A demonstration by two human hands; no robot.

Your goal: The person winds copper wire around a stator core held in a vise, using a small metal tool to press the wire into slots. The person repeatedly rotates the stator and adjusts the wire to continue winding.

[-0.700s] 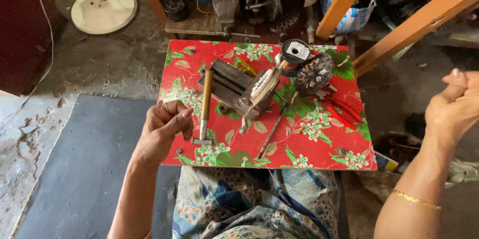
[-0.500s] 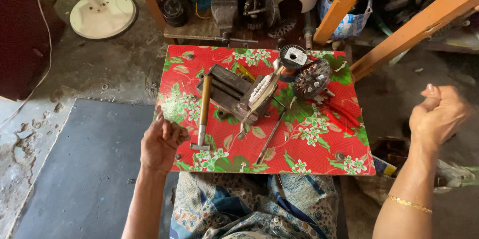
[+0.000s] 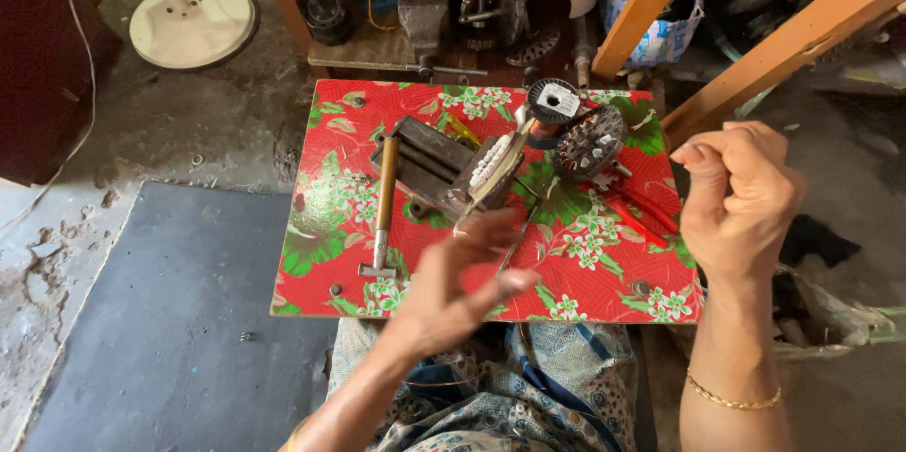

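The person sits behind a small board with a red flowered cover [image 3: 604, 292], which lies across the lap. The left hand [image 3: 462, 273] hovers low over the near edge of this board and looks blurred. Its fingers are bent and close to the thumb, but I cannot tell if they pinch something. Just beside its fingertips lies a thin metal rod [image 3: 517, 237]. Beyond the rod stands a wooden piece with a white toothed strip [image 3: 491, 169], leaning on a dark metal block [image 3: 425, 164].

The right hand [image 3: 741, 197] is lifted at the right side of the board, well apart from everything on it. Its fingers are closed together in a fist with the thumb on top. Nothing is visible inside the fist; anything very fine would be too small to see.

A hammer [image 3: 382, 211] lies to the left of the block, head toward the person. At the far side are a spool of wire [image 3: 554, 101] and a round motor core [image 3: 587, 142], touching or almost touching, and red-handled pliers [image 3: 642, 221] lie near them.

To my judgement, the work is between two grips: no tool is taken and the motor parts are untouched. A next move calls for the left hand to settle and close firmly on one piece, most easily the rod, while the right hand comes down to the board.
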